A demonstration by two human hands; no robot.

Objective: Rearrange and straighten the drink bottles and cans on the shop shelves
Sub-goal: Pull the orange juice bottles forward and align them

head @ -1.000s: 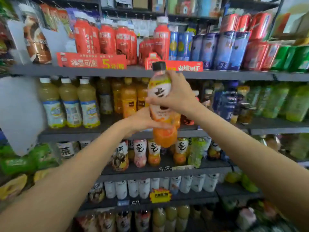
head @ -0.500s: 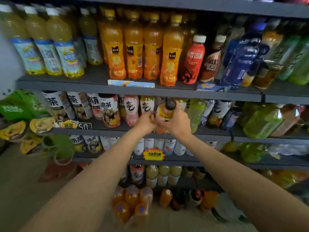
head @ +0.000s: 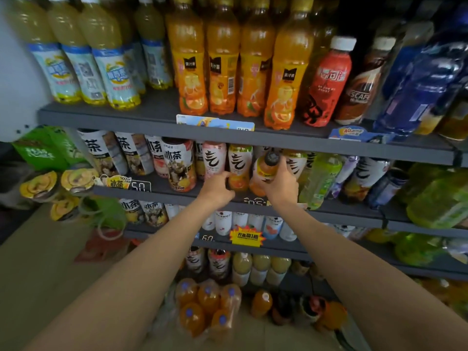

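A small orange drink bottle (head: 263, 171) with a black cap and white-yellow label leans toward me at the front of the middle shelf (head: 177, 191). My right hand (head: 279, 186) grips it around the neck and shoulder. My left hand (head: 217, 187) sits just left of it, fingers curled against a standing bottle (head: 239, 165) with an orange base and the same black character on its label. A pink bottle (head: 214, 160) of that line stands further left.
Tall orange juice bottles (head: 222, 59) and yellow tea bottles (head: 106, 62) fill the shelf above. Iced-tea bottles (head: 178, 163) stand to the left, green bottles (head: 320, 181) to the right. A shrink-wrapped pack of orange bottles (head: 207, 307) lies on the floor below.
Both hands carried the orange bottle down from in front of the upper shelves to the middle shelf. The view dropped and moved closer; the left hand has shifted onto the neighbouring bottle.
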